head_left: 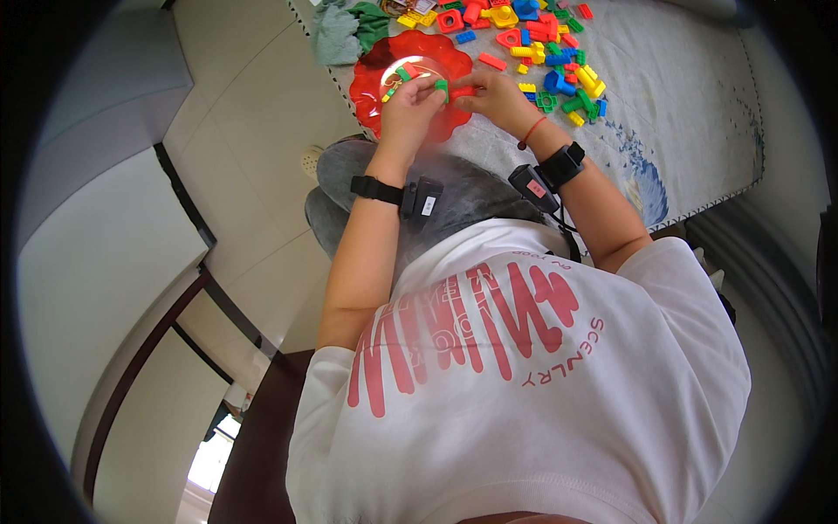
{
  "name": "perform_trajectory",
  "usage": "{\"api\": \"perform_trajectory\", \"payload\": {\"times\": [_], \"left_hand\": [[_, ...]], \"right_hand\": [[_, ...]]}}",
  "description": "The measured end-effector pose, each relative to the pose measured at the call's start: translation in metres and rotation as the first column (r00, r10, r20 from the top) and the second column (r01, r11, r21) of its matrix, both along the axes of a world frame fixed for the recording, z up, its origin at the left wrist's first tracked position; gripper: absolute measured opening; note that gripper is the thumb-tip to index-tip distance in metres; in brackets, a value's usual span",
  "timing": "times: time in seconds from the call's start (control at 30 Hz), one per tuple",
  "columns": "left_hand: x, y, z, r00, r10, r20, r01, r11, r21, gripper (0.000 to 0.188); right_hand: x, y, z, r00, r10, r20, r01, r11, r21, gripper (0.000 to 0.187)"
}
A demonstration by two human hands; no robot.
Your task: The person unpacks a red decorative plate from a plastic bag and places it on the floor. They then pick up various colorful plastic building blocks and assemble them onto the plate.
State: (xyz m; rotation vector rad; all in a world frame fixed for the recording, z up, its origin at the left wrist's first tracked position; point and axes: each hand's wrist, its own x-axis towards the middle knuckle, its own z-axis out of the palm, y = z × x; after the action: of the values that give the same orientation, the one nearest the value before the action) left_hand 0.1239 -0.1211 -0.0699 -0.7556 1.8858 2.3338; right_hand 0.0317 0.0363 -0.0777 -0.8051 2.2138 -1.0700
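Over a red scalloped plate [370, 68], my left hand [408, 115] is closed in a pinch on a small green toy block [442, 86]. Close by on the right, the fingers of my right hand [499, 98] are closed on a red toy block [463, 92], partly hidden by the fingertips. The two blocks are near each other; whether they touch I cannot tell. Inside the plate, beyond my left hand, lies a red and green block piece [406, 72], with a bit of yellow beside it.
Plastic blocks, nuts and bolts in several colours, among them a blue piece [556, 83] and a green nut [546, 102], spread over the cloth-covered table [698, 113] beyond and right of my hands. A crumpled green cloth [340, 33] lies at the table's left edge.
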Motion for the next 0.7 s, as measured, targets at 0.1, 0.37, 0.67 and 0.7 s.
{"api": "perform_trajectory", "payload": {"times": [0.1, 0.37, 0.67, 0.7], "left_hand": [[0.0, 0.0, -0.002, 0.998, -0.048, -0.032, 0.042, 0.984, -0.171, 0.031], [0.007, -0.005, 0.012, 0.995, -0.097, 0.026, 0.099, 0.99, -0.098, 0.032], [0.005, 0.001, 0.017, 0.999, -0.013, 0.051, 0.011, 0.999, 0.044, 0.033], [0.005, 0.002, 0.017, 0.998, -0.002, 0.056, -0.001, 0.998, 0.056, 0.033]], "right_hand": [[0.003, -0.002, -0.011, 0.997, -0.053, 0.055, 0.059, 0.992, -0.114, 0.032], [0.002, 0.0, 0.01, 0.974, -0.02, 0.227, 0.078, 0.965, -0.249, 0.022], [0.011, -0.004, 0.01, 0.899, -0.21, 0.385, 0.337, 0.893, -0.298, 0.023], [0.011, -0.004, 0.011, 0.894, -0.194, 0.405, 0.327, 0.899, -0.292, 0.023]]}}
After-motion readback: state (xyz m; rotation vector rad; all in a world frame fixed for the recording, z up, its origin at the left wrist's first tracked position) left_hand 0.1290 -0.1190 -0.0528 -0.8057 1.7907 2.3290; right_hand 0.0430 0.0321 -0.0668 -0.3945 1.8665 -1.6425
